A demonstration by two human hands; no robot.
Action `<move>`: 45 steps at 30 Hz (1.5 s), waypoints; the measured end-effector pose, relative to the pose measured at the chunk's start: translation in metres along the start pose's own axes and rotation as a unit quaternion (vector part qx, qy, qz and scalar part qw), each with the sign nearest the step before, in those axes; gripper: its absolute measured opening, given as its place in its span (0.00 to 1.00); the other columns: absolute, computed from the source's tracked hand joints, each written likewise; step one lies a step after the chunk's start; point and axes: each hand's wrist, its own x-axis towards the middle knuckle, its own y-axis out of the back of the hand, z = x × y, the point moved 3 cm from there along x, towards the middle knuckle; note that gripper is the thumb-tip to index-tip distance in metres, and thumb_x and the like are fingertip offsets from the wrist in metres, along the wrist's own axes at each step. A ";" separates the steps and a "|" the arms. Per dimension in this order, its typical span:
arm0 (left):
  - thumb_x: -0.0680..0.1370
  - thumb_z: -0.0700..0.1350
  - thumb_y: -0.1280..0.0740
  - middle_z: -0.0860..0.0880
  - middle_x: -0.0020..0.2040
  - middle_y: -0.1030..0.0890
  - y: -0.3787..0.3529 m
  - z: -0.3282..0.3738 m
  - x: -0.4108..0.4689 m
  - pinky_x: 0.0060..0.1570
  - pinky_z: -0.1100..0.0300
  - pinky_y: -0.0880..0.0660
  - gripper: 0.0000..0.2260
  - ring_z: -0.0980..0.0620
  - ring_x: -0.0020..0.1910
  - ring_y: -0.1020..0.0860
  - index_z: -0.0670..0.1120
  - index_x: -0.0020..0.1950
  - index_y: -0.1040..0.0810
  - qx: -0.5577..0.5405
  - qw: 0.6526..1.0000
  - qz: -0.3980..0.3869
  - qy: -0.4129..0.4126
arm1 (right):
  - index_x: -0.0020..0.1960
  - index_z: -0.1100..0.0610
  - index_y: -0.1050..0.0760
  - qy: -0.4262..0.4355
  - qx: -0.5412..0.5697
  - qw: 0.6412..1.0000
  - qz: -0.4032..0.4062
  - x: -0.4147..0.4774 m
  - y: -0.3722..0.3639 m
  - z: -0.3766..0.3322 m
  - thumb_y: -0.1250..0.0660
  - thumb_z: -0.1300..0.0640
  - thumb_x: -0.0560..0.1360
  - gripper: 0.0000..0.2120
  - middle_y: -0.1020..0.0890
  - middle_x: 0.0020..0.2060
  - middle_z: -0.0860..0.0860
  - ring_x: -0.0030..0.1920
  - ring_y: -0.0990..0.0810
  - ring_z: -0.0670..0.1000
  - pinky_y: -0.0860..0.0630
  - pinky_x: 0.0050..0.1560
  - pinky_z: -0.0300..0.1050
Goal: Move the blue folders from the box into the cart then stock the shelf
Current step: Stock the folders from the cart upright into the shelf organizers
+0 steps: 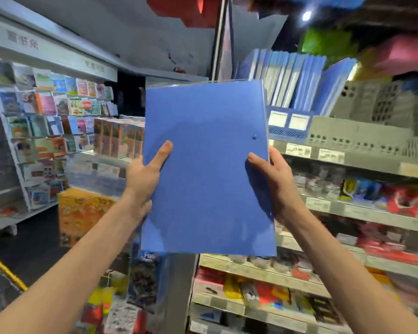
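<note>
A stationery shop aisle: a white greeting-card rack [46, 121] lines the left side beneath a white fascia [46, 51] bearing blurred signage. At right, tiered metal shelves [362, 213] carry price labels [298, 150] along their front edges, with grey perforated desk organisers [372, 131] on an upper tier. An orange patterned display box [82, 213] stands on the dark floor [34, 249]. A single ceiling light [306, 16] glows overhead.

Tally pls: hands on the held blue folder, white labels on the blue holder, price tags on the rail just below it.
Hands on held blue folder: 2, left hand, right hand
White labels on blue holder: 2
Price tags on rail below it: 2
Total: 6
</note>
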 end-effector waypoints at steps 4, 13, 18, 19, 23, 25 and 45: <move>0.78 0.51 0.28 0.50 0.46 0.13 -0.103 -0.003 -0.019 0.36 0.57 0.18 0.09 0.53 0.40 0.15 0.46 0.52 0.16 0.028 0.998 -0.035 -0.035 | 0.66 0.64 0.28 0.033 -0.019 0.997 0.067 -0.015 0.087 -0.055 0.31 0.58 0.77 0.19 0.19 0.59 0.65 0.54 0.19 0.64 0.22 0.53 0.63; 0.80 0.48 0.36 0.48 0.43 0.16 -0.273 0.001 -0.008 0.44 0.56 0.21 0.06 0.50 0.41 0.17 0.47 0.46 0.24 0.094 0.988 -0.068 -0.103 | 0.64 0.57 0.26 0.168 -0.101 0.953 0.233 -0.045 0.212 -0.160 0.28 0.56 0.74 0.19 0.16 0.55 0.56 0.55 0.16 0.61 0.22 0.58 0.67; 0.77 0.54 0.37 0.53 0.45 0.16 -0.327 -0.009 -0.006 0.56 0.44 0.22 0.12 0.47 0.48 0.16 0.50 0.57 0.26 0.170 0.972 -0.075 -0.146 | 0.64 0.52 0.27 0.229 -0.182 0.903 0.316 -0.049 0.243 -0.180 0.28 0.52 0.74 0.19 0.16 0.54 0.46 0.53 0.17 0.47 0.20 0.57 0.56; 0.78 0.54 0.37 0.51 0.46 0.15 -0.335 -0.012 -0.005 0.55 0.44 0.22 0.12 0.46 0.46 0.17 0.50 0.59 0.27 0.186 0.967 -0.076 -0.157 | 0.65 0.53 0.28 0.232 -0.192 0.895 0.329 -0.048 0.249 -0.182 0.28 0.51 0.74 0.21 0.17 0.55 0.45 0.55 0.18 0.44 0.20 0.58 0.52; 0.81 0.55 0.38 0.45 0.48 0.15 -0.371 -0.026 0.006 0.49 0.44 0.23 0.14 0.46 0.43 0.19 0.50 0.63 0.30 0.249 0.946 -0.097 -0.185 | 0.72 0.54 0.33 0.256 -0.224 0.864 0.371 -0.035 0.280 -0.185 0.28 0.54 0.76 0.27 0.29 0.52 0.28 0.48 0.28 0.21 0.30 0.51 0.23; 0.81 0.54 0.38 0.50 0.45 0.16 -0.386 -0.034 0.017 0.43 0.50 0.26 0.15 0.51 0.39 0.21 0.50 0.65 0.31 0.290 0.927 -0.104 -0.214 | 0.77 0.56 0.38 0.255 -0.232 0.858 0.381 -0.021 0.293 -0.185 0.29 0.53 0.77 0.33 0.35 0.51 0.24 0.46 0.34 0.15 0.36 0.50 0.19; 0.75 0.60 0.29 0.42 0.79 0.36 -0.545 -0.108 0.224 0.75 0.42 0.44 0.31 0.39 0.81 0.48 0.50 0.73 0.30 0.510 0.656 -0.126 -0.542 | 0.73 0.50 0.34 0.360 -0.302 0.751 0.464 0.231 0.378 -0.186 0.32 0.46 0.75 0.29 0.20 0.61 0.45 0.57 0.20 0.54 0.24 0.60 0.53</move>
